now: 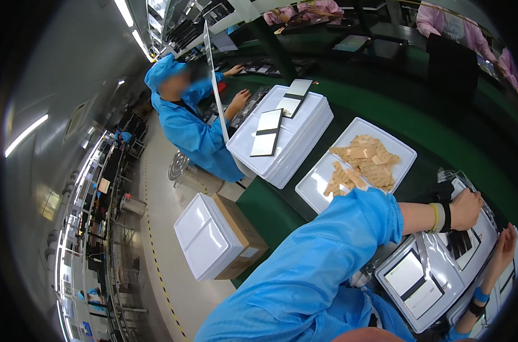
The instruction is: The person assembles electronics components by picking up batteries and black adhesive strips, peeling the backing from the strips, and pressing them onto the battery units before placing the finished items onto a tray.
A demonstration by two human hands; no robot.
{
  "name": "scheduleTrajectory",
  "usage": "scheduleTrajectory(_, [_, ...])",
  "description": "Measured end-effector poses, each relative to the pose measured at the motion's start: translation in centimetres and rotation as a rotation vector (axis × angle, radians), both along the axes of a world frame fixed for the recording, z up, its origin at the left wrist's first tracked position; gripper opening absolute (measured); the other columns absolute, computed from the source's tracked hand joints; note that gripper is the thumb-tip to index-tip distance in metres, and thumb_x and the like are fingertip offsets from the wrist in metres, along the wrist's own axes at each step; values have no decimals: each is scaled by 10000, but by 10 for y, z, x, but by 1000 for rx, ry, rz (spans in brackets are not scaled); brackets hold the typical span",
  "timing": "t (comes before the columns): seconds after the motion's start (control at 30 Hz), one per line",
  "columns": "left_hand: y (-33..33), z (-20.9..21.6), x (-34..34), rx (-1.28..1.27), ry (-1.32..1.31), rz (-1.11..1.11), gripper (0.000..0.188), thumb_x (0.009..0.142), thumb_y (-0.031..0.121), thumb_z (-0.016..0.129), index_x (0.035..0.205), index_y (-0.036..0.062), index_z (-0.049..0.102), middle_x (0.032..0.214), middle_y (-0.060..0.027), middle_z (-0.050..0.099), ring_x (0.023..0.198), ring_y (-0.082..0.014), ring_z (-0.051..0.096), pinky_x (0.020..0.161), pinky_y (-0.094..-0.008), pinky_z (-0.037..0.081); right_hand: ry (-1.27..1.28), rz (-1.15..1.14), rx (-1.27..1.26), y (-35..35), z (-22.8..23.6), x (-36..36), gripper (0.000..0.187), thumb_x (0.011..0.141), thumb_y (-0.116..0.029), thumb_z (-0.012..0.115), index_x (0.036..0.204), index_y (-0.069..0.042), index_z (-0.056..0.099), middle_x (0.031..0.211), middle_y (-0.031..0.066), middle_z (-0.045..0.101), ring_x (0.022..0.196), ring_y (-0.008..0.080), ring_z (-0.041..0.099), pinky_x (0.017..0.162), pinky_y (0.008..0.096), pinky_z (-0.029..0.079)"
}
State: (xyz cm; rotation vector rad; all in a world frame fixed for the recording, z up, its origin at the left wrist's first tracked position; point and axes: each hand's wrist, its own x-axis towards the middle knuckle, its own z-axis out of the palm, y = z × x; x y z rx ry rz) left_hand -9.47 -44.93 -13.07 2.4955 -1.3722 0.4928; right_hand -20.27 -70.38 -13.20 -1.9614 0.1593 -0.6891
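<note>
Over a white plastic tray (398, 308) at the right, my left hand (467, 210) is closed, with yellow and black bands at its wrist. What its curled fingers hold, if anything, is hidden. Just below that hand lie dark strips (457, 244) beside a partly covered white panel (471, 255). Another flat white panel with a black band (414, 283) rests in the nearer part of the tray. Clear plastic film (486, 206) bunches around the tray's far end. My right hand (503, 251) is by the tray's right edge, fingers stretched and seemingly holding nothing.
A white tray of tan flat pieces (364, 162) sits left of my hands. Beyond it, stacked white trays (304, 149) carry two banded panels (267, 132). A co-worker in blue (185, 125) works behind them. White trays top a carton (242, 228) at the lower left.
</note>
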Motion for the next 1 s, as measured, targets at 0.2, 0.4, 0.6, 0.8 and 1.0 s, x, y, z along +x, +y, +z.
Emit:
scheduleTrajectory(0.2, [5, -6, -3, -170, 103, -2, 430, 902, 272, 643, 1081, -118, 663, 1137, -297, 651, 806, -349, 700, 690, -450, 537, 24, 49, 7, -4, -9, -6, 372, 1085, -146, 599, 1437, -29, 587, 1196, 24, 644, 1051, 83, 604, 954, 237, 470])
scheduleTrajectory(0.4, [29, -9, -11, -197, 132, 56, 397, 903, 259, 657, 1056, -107, 663, 1198, -327, 638, 795, -361, 704, 694, -447, 547, 34, 72, 75, -9, -8, -2, 379, 1086, -155, 602, 1441, -23, 584, 1202, 27, 646, 1078, 89, 614, 960, 231, 469])
scheduleTrajectory(0.6, [43, 13, -17, -151, 231, 35, 446, 774, 134, 752, 1149, -87, 654, 1225, -307, 630, 841, -364, 724, 717, -445, 555, 57, 100, 32, -9, -6, -3, 397, 1082, -169, 614, 1444, -9, 578, 1197, 37, 659, 1064, 97, 624, 956, 240, 481])
scheduleTrajectory(0.8, [56, 84, -38, -229, 246, -55, 291, 773, 98, 737, 1011, -64, 701, 1100, -273, 696, 901, -381, 738, 788, -460, 562, 148, 132, 108, -20, -2, -6, 379, 1072, -167, 621, 1406, 11, 607, 1176, 36, 667, 997, 88, 602, 907, 236, 478])
scheduleTrajectory(1.0, [69, 140, -62, -195, 914, -401, 321, 976, 289, 648, 892, -10, 729, 797, -229, 716, 845, -412, 720, 803, -496, 560, 99, 99, 92, -13, -1, -13, 364, 1022, -150, 701, 1365, -44, 644, 1217, 12, 708, 1040, 76, 656, 866, 211, 505])
